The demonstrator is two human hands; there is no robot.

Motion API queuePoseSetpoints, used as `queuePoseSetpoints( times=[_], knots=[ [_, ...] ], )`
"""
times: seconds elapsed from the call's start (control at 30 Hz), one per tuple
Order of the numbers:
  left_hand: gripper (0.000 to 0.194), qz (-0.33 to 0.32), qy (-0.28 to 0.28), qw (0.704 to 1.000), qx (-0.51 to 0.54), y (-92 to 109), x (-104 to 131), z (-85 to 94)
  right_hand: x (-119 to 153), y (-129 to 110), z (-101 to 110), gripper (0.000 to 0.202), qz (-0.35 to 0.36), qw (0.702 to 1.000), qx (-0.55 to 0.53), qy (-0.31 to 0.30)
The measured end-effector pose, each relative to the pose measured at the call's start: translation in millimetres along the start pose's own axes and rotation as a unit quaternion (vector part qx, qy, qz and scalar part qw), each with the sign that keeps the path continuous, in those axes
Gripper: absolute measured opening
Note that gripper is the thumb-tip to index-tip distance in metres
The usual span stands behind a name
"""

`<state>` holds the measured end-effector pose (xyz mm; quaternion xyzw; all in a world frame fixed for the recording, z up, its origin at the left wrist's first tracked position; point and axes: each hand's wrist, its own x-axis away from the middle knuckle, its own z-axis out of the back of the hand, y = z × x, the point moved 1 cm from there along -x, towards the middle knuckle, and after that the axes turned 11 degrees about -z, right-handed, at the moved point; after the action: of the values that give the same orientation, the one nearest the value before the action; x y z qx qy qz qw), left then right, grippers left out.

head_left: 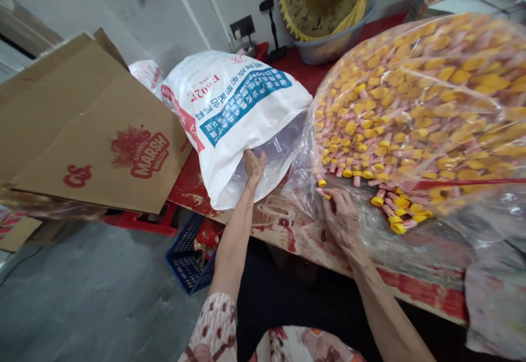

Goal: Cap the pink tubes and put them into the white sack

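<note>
A white woven sack (242, 93) with blue and red printing lies with its mouth toward me, and a clear plastic liner (283, 137) shows inside. My left hand (255, 166) is at that mouth, thumb apart from the fingers, with nothing visible in it; the fingertips are partly hidden. Over the table edge, my right hand (342, 214) pinches a small pink tube with a yellow end (326, 195). Beside it bulges a large clear plastic bag (411, 72) full of such tubes. Several loose tubes (396, 214) lie at the bag's opening.
A cardboard box (98, 137) with red printing stands left of the sack. Below the worn red table (279, 219) is a blue plastic crate (184, 258). At the back are a basin (329, 50) holding a yellow-rimmed hat, and a small black stand (273, 28).
</note>
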<state>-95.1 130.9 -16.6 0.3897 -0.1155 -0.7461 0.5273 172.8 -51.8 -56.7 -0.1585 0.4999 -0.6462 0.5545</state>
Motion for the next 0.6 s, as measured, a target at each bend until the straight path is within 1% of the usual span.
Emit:
queuePoseSetpoints(
  times=[0.07, 0.1, 0.2, 0.27, 0.33, 0.37, 0.43, 0.47, 0.5, 0.53, 0.57, 0.6],
  knots=[
    [0.006, 0.071, 0.037, 0.997, -0.003, 0.2, 3.0, 2.0, 2.1, -1.7, -1.4, 0.030, 0.001, 1.000, -0.008, 0.012],
    [0.004, 0.105, 0.045, 0.993, 0.010, 2.4, 6.7, 4.0, 3.0, -2.0, -2.3, 0.031, -0.001, 1.000, -0.006, 0.008],
    [0.010, 0.179, 0.041, 0.981, 0.070, 17.5, 25.5, 13.2, 3.4, -1.0, -4.0, 0.036, -0.018, 0.999, -0.007, -0.042],
    [0.012, 0.203, 0.040, 0.968, 0.144, 33.5, 44.8, 21.3, 1.6, -1.2, -1.9, 0.041, -0.050, 0.995, -0.044, -0.074],
    [0.014, 0.204, 0.031, 0.949, 0.240, 52.3, 68.5, 28.8, 0.5, -4.4, 2.1, 0.045, -0.115, 0.979, -0.124, -0.111],
    [0.016, 0.200, 0.016, 0.937, 0.285, 62.2, 81.0, 31.6, 0.9, -7.5, 3.9, 0.046, -0.154, 0.962, -0.175, -0.140],
    [0.020, 0.187, -0.036, 0.923, 0.334, 81.6, 104.7, 34.1, 4.3, -16.0, 6.0, 0.050, -0.222, 0.911, -0.275, -0.211],
    [0.021, 0.183, -0.066, 0.920, 0.340, 90.7, 114.9, 33.5, 6.9, -20.7, 6.4, 0.052, -0.240, 0.886, -0.314, -0.241],
    [0.021, 0.181, -0.094, 0.918, 0.339, 99.2, 123.5, 31.9, 9.6, -24.7, 6.6, 0.054, -0.245, 0.868, -0.343, -0.261],
    [0.021, 0.176, -0.116, 0.919, 0.332, 106.9, 130.2, 29.4, 12.2, -27.7, 7.0, 0.056, -0.241, 0.860, -0.359, -0.271],
    [0.020, 0.164, -0.132, 0.925, 0.316, 113.8, 135.1, 26.3, 14.4, -29.2, 7.7, 0.057, -0.231, 0.862, -0.360, -0.272],
    [0.017, 0.141, -0.144, 0.935, 0.292, 119.9, 138.3, 22.8, 16.3, -29.0, 9.1, 0.058, -0.216, 0.873, -0.345, -0.268]
  ],
)
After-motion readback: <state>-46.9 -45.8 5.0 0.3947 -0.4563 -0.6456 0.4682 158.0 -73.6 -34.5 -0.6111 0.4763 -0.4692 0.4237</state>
